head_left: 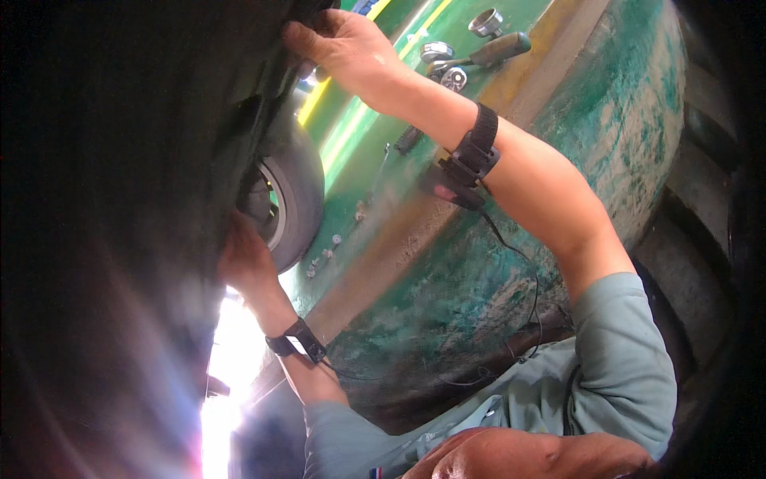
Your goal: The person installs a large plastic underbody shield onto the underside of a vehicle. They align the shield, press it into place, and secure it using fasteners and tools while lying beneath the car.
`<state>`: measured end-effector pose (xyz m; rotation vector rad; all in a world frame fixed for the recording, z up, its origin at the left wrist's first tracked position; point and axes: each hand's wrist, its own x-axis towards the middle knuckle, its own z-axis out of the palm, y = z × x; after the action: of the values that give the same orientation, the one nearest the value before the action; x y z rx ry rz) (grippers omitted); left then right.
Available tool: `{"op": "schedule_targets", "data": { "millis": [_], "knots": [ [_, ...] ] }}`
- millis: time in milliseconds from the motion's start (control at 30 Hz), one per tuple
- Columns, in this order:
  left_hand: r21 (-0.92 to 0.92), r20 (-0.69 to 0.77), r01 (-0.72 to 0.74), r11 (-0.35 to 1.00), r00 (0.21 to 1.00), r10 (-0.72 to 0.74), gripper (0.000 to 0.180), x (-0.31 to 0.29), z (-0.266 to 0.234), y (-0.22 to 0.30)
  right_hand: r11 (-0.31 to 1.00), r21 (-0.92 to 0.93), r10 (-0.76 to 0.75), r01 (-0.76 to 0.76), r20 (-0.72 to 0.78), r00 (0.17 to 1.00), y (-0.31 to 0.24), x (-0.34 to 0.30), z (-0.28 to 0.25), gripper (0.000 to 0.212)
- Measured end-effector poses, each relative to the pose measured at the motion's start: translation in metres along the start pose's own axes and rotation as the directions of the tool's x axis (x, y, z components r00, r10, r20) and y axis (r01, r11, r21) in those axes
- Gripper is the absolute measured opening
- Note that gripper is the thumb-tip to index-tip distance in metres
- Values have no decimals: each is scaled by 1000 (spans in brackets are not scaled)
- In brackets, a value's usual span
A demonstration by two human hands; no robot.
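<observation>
We're working both hands at the big dark panel (159, 160), which is filling our left side and hanging close beside the wheel (307, 188). Up top, our right hand (347, 52) is curling its thumb and fingers against the panel's edge; whether they're pinching anything there, we're not able to tell. Lower down, our left hand (247, 259) is disappearing into shadow and glare, its fingertips hiding, so its grip is staying anyone's guess. For good handling, we're wanting even pressure from both hands, wrists straight, fingertips feeling along the seam, and nobody yanking one corner.

And what textures! The panel is looking matt and nearly black, the tyre round and dull, curving about a paler rim. Below, the green floor (431, 327) is showing scuffed, patchy paint and a brown worn band. A ratchet-like tool (499, 49) is lying there with its chunky dark handle, a shiny metal cup (485, 22) is gleaming nearby, and small fasteners (336, 239) are sitting scattered nearer the tyre.
</observation>
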<state>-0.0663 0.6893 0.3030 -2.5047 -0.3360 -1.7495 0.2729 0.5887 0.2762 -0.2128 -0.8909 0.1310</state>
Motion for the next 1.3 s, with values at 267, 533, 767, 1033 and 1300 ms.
{"op": "schedule_targets", "data": {
  "millis": [267,533,767,1033,1300],
  "knots": [
    [-905,423,424,40,905,-40,48,-12,0,19,939,-99,341,-330,114,933,-24,-17,-24,46],
    [-868,318,383,316,917,-240,48,-20,-17,19,912,-261,367,-315,179,913,-44,-33,4,48],
    [-861,465,505,57,828,-312,58,-53,-33,15,916,-246,373,-317,236,897,-6,-100,-18,42],
    [911,40,3,412,995,-95,46,-116,-149,3,744,-172,665,-645,286,690,-51,-187,-72,39],
    [995,29,-15,99,990,-137,43,-107,-151,30,782,-225,623,-581,294,725,-58,-172,-80,41]
  ]
}}
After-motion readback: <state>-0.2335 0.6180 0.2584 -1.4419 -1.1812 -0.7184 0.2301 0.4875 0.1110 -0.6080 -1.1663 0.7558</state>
